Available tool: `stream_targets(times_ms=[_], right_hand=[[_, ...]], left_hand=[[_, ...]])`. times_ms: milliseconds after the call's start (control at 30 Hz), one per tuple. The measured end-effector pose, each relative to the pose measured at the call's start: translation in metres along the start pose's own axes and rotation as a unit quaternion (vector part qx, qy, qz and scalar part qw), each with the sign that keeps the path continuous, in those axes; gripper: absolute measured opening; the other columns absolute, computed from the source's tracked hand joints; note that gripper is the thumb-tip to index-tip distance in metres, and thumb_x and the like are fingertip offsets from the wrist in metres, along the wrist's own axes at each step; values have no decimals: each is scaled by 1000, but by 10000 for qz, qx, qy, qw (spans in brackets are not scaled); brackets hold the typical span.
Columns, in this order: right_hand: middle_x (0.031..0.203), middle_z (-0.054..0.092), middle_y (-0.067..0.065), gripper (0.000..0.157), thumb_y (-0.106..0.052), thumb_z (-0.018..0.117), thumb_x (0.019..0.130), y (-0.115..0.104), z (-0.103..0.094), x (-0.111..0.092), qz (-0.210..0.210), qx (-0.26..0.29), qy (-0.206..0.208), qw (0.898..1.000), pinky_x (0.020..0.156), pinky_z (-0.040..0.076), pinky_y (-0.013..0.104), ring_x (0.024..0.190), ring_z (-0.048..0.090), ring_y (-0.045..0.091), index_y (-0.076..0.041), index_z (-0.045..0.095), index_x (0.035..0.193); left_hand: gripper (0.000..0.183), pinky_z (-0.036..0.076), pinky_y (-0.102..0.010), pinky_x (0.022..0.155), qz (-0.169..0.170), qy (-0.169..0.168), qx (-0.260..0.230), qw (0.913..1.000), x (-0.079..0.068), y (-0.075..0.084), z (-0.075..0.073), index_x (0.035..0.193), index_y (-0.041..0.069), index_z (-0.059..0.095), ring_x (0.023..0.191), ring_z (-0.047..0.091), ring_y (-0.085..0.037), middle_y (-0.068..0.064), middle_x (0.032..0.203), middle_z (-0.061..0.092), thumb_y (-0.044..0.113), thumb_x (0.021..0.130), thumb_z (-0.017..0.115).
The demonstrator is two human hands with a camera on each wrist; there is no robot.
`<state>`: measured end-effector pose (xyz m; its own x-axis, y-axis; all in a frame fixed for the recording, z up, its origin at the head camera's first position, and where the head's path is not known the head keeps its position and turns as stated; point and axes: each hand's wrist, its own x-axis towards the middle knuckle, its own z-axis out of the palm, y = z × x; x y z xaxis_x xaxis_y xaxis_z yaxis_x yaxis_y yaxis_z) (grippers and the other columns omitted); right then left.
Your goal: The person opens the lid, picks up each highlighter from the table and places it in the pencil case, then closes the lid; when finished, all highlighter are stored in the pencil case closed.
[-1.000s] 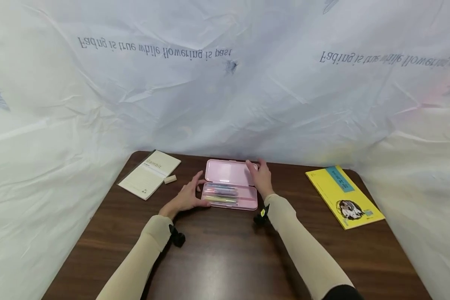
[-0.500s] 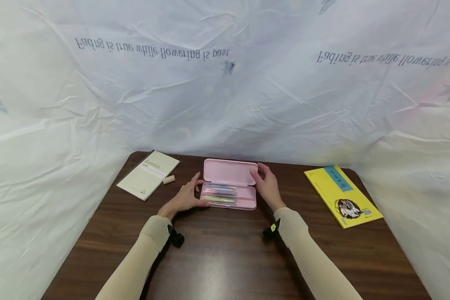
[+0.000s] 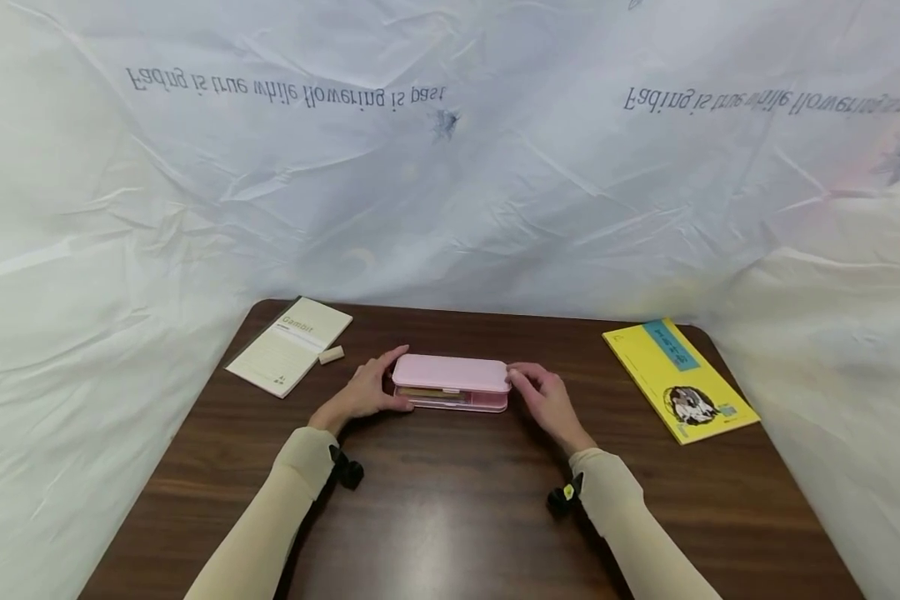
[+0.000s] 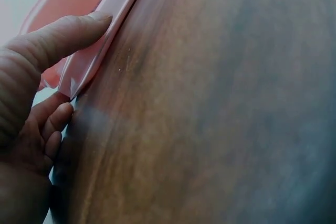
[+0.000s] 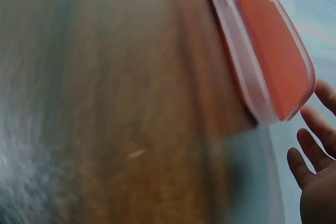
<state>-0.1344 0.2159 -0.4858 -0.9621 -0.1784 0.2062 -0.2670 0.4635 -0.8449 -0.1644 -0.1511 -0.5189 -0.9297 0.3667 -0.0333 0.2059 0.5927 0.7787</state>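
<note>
A pink pencil case (image 3: 489,402) lies on the brown table, its lid (image 3: 450,372) tilted partway down over the base. Through the front gap a few pens show, mostly hidden by the lid. My left hand (image 3: 362,393) grips the case's left end, thumb along the front wall, fingers round the side. In the left wrist view, that thumb presses the pink wall (image 4: 89,59). At the lid's right corner, my right hand (image 3: 551,404) pinches the edge between thumb and forefinger. The right wrist view shows its fingers by the rim of the raised lid (image 5: 273,51).
A cream notebook (image 3: 288,348) lies at the back left, with a small beige eraser (image 3: 332,355) beside it. On the right is a yellow book (image 3: 678,382) with a blue label. White printed sheeting (image 3: 450,208) hangs behind and along both sides of the table (image 3: 420,500).
The pencil case's lid has swung from wide open, leaning back, to forward over the base, brought by my right hand. My left hand stays at the case's left end.
</note>
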Motion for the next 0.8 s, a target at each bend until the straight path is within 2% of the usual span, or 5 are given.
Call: stream_targets(times_ms=[200,367,500,600,800], right_hand=[[141,64,12,16,-29,79,97,8,6,1,133,-300,-289,9990,118,34,59,137,54,36,-14,77,98],[149,58,14,24,-30,86,89,11,8,5,186,-433,-438,9979,121,29,58,144,48,38,-13,76,103],[153,55,16,50,-32,87,88,13,7,9,254,-655,-605,9957,121,30,58,147,45,38,-11,71,130],[156,53,17,67,-37,86,89,14,7,10,396,-803,-781,9929,121,30,58,148,43,38,-13,61,146],[159,48,17,75,-42,83,91,17,10,12,512,-851,-1012,9899,122,29,59,151,39,38,-15,53,154]], left_hand=[[113,27,-67,115,-43,-424,-241,9988,0,-1,-3,168,33,30,144,34,-42,-15,157,44,50,77,94],[83,13,-72,120,-112,-452,-489,9977,-3,2,-4,163,36,41,160,7,-46,-8,171,31,53,91,79],[66,10,-69,122,155,-272,-563,9979,-3,1,-3,159,30,50,159,14,-42,-6,167,40,46,99,72],[65,18,-64,122,279,-116,-447,9985,-2,-1,-1,157,30,53,154,28,-36,-2,163,45,43,98,75],[66,22,-61,121,274,87,-375,9989,-4,-2,-1,155,31,56,148,37,-33,0,160,49,39,94,80]])
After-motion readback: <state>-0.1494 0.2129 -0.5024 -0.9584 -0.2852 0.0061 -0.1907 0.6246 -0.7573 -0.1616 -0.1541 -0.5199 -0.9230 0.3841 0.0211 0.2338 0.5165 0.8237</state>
